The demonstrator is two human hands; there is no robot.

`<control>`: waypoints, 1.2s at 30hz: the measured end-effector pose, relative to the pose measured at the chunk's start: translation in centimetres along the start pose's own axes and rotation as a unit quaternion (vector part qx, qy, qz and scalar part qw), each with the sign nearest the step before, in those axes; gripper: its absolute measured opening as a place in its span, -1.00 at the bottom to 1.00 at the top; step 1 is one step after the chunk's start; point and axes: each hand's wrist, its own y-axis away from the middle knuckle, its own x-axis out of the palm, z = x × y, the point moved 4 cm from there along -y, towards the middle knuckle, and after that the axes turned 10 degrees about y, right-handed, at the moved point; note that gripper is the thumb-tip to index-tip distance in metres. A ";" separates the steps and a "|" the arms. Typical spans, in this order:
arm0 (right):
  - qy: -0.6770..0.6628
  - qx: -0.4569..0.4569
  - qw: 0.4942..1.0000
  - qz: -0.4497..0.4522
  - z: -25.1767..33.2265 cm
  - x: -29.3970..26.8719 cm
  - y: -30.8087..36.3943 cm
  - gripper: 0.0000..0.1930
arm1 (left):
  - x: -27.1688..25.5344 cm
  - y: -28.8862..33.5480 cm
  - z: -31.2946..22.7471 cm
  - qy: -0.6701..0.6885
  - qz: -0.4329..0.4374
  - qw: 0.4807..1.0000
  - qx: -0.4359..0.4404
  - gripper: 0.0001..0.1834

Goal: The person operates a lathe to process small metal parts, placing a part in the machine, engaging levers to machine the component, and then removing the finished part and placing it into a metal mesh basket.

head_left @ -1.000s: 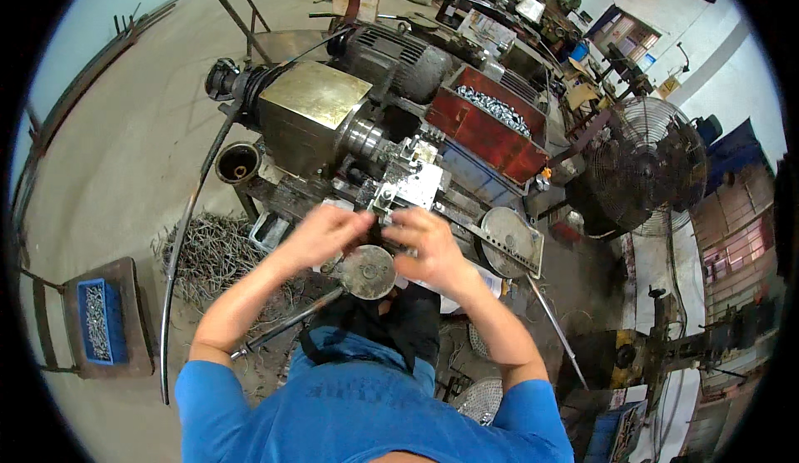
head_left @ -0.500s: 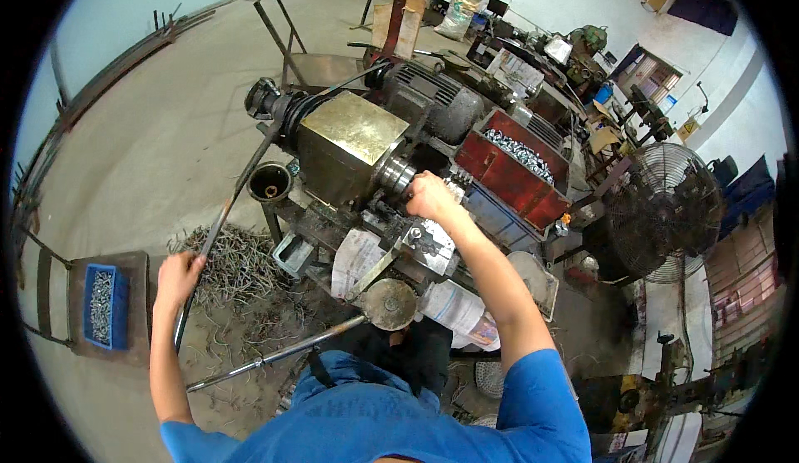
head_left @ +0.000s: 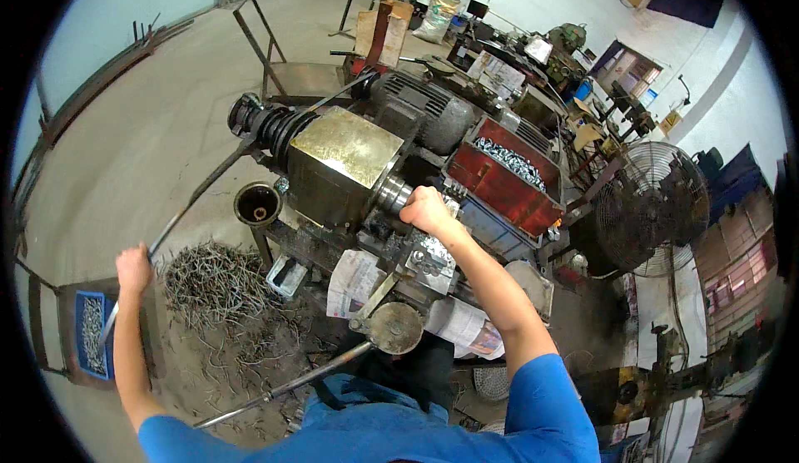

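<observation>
We stretch our left arm out to the side, elbow nearly straight, and our left hand (head_left: pixel 133 268) wraps its fingers around the long bar (head_left: pixel 196 198). The bar slants from the rear of the machine (head_left: pixel 345 148) down past the wire heap (head_left: pixel 218 284) and over the blue bin (head_left: pixel 92 334). We reach our right arm forward and inward, with our right hand (head_left: pixel 426 212) palm down at the round spindle (head_left: pixel 392 194). Its fingers curl downward, out of sight, so we cannot tell whether they hold anything.
</observation>
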 end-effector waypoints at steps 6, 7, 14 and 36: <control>0.013 -0.018 1.000 -0.005 -0.1 -0.1 0.6 -0.72 | 0.7 -4.1 1.6 0.003 0.017 1.000 -0.003 -0.80; 0.023 -0.030 0.999 0.013 -0.4 0.3 0.8 -0.72 | 1.7 -3.8 2.2 0.029 0.005 0.999 -0.029 -0.79; -0.011 -0.182 0.964 -0.195 -2.5 -6.5 12.7 -0.65 | 4.2 0.1 -12.5 0.404 -0.163 0.897 -0.077 -0.72; 0.244 0.560 0.791 0.019 -39.4 1.7 58.4 -0.59 | 17.3 5.1 -18.4 0.237 0.341 0.910 0.001 -0.63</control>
